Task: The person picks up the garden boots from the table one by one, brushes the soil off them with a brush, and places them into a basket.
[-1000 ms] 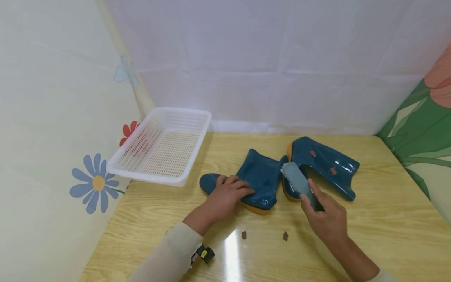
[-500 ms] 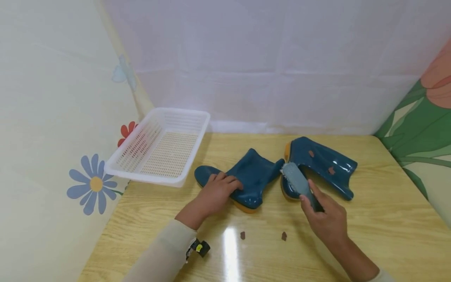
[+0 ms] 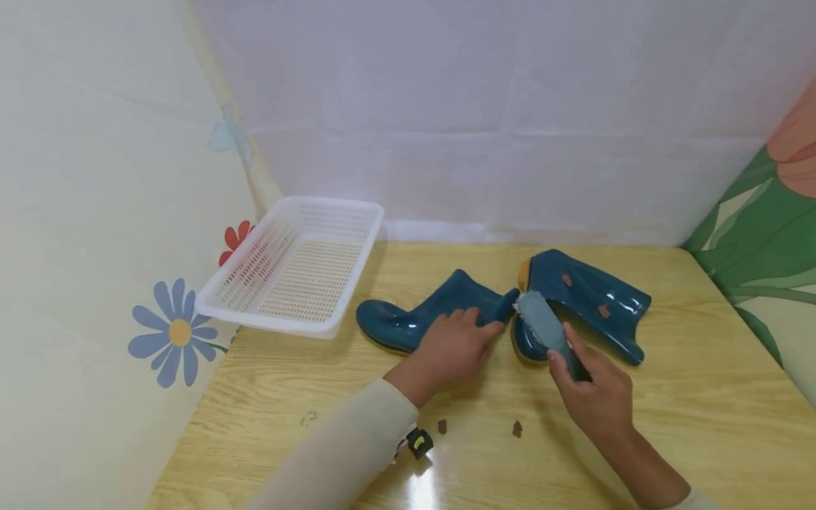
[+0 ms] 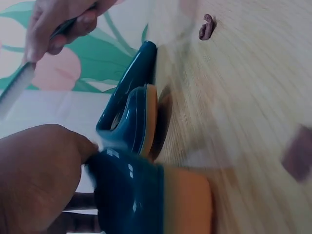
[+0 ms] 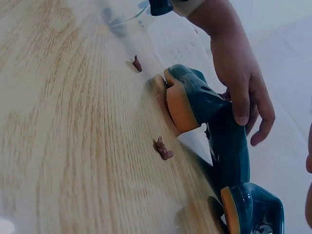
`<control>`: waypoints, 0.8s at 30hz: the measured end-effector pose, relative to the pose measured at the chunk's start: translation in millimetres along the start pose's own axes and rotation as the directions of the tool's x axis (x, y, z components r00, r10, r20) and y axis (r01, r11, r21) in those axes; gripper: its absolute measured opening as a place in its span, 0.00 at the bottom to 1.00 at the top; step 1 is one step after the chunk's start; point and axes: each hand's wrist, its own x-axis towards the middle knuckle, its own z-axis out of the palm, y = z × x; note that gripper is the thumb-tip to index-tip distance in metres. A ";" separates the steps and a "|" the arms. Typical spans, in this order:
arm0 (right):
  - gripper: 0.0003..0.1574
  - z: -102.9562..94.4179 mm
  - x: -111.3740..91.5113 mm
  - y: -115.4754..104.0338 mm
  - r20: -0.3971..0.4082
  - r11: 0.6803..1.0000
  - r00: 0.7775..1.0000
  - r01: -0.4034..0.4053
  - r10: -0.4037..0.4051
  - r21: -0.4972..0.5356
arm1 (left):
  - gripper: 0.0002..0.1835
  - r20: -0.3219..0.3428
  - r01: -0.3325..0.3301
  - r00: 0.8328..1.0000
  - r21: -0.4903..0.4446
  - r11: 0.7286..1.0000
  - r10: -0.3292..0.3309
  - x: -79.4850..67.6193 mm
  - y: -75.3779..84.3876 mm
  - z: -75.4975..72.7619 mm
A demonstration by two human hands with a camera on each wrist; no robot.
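A dark teal rain boot [image 3: 395, 327] with an orange sole lies on its side at the table's middle, toe to the left. My left hand [image 3: 454, 348] rests on its shaft, thumb on the near side and fingers loosely bent over the top in the right wrist view. My right hand [image 3: 599, 400] grips the handle of a grey-blue brush [image 3: 542, 322], its pale bristles facing left. The brush hangs between this boot and a second teal boot [image 3: 599, 297], which lies to the right. Two brown patches [image 3: 603, 310] show on that second boot.
Two small brown clumps [image 3: 518, 429] lie on the wooden table [image 3: 714, 411] in front of the boots. A white perforated basket [image 3: 363, 273] stands at the back left. A white sheet [image 3: 446, 106] hangs behind the table, with flower-patterned cloths at both sides.
My left hand has slid right from the first boot's foot to its shaft. That boot shifted left, then lay uncovered at its toe. The right hand and brush barely moved.
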 end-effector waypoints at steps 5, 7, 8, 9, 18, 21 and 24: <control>0.33 0.4 -0.4 0.3 -0.007 1.000 1.000 0.000 0.000 -0.004 | 0.27 0.186 0.075 0.979 0.051 0.996 -0.084 21.2 14.8 -3.9; 0.34 1.0 -0.9 1.0 -0.015 1.000 1.000 0.001 -0.001 -0.005 | 0.29 0.247 0.104 0.961 0.082 0.991 -0.121 27.9 18.1 -5.4; 0.33 1.5 -1.3 1.6 -0.021 1.000 1.000 0.005 -0.005 -0.002 | 0.29 0.272 0.113 0.953 0.097 0.989 -0.135 30.6 19.0 -5.8; 0.32 1.9 -1.9 2.4 -0.026 1.000 1.000 0.005 -0.005 0.000 | 0.29 0.290 0.120 0.946 0.111 0.987 -0.147 32.8 19.6 -5.8; 0.37 4.1 -3.0 8.1 -0.063 0.999 0.997 0.034 -0.034 0.004 | 0.18 0.271 0.112 0.949 0.189 0.976 -0.161 42.7 21.9 -7.9; 0.38 3.5 -2.4 8.0 -0.060 0.999 0.998 0.027 -0.026 0.019 | 0.14 0.192 0.122 0.969 0.184 0.975 -0.157 41.2 20.7 -10.7; 0.36 1.9 -1.2 8.1 -0.070 0.999 0.997 0.032 -0.030 0.036 | 0.13 0.082 0.132 0.986 0.150 0.980 -0.145 36.2 18.3 -16.3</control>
